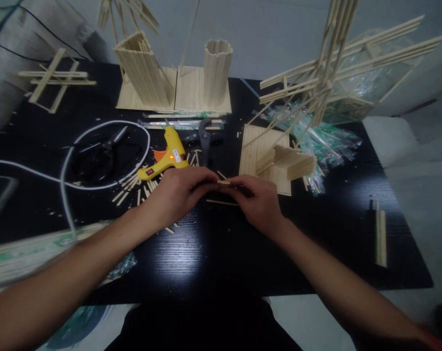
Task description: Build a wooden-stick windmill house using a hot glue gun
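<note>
The fingertips of the left hand [180,185] and right hand [259,197] meet from either side, each pinching an end of a small row of wooden sticks [223,183] held above the table, thumbs toward the wearer. Just below it one thin stick [222,202] lies flat on the black wood-grain tabletop [337,214]. Near the left hand's knuckles is a yellow hot glue gun [173,146] with an orange trigger and a lit orange light, its nozzle pointing away from the wearer; short cut sticks [124,187] are scattered beside and below its handle. A dark-handled tool [205,139] lies just right of the gun. Beyond the right hand, a flat stick panel [252,146] carries an angled stick wall [303,165]. Farther left, a white cable [65,168] loops around a dark-handled cutting tool [111,146]. Plastic-wrapped sticks [186,123] lie in front of two more panels at the back, one bearing a many-sided stick tube [218,73], the other a leaning, angular one [144,70]. Crossed stick frames stand out at far left [58,80] and upper right [323,80], the latter above crumpled green-printed wrappers [323,139]. A stick bundle [380,239] lies near the right edge.
</note>
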Action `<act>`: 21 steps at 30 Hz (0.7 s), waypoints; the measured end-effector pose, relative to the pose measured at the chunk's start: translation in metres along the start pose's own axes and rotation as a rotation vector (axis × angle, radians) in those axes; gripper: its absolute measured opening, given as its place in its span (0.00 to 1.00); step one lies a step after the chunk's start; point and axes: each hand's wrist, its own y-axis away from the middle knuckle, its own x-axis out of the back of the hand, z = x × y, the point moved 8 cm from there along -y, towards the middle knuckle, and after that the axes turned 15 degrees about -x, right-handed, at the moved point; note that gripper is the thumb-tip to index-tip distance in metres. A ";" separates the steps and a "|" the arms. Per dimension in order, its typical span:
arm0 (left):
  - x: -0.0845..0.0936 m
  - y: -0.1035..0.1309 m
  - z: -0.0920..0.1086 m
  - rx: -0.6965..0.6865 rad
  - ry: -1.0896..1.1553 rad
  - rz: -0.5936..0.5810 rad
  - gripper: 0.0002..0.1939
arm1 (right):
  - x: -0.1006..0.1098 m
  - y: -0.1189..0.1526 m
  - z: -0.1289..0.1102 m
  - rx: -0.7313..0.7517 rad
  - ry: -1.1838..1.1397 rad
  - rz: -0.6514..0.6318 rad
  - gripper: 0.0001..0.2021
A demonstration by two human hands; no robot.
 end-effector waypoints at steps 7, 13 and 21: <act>-0.001 0.001 -0.001 0.014 -0.023 -0.019 0.06 | -0.001 0.000 0.001 -0.017 0.015 0.005 0.02; -0.001 0.000 0.001 -0.003 -0.033 -0.003 0.06 | 0.000 0.000 0.001 -0.013 0.010 0.013 0.02; 0.000 0.000 0.007 -0.064 -0.062 0.003 0.06 | 0.001 0.001 0.000 0.009 0.010 0.017 0.02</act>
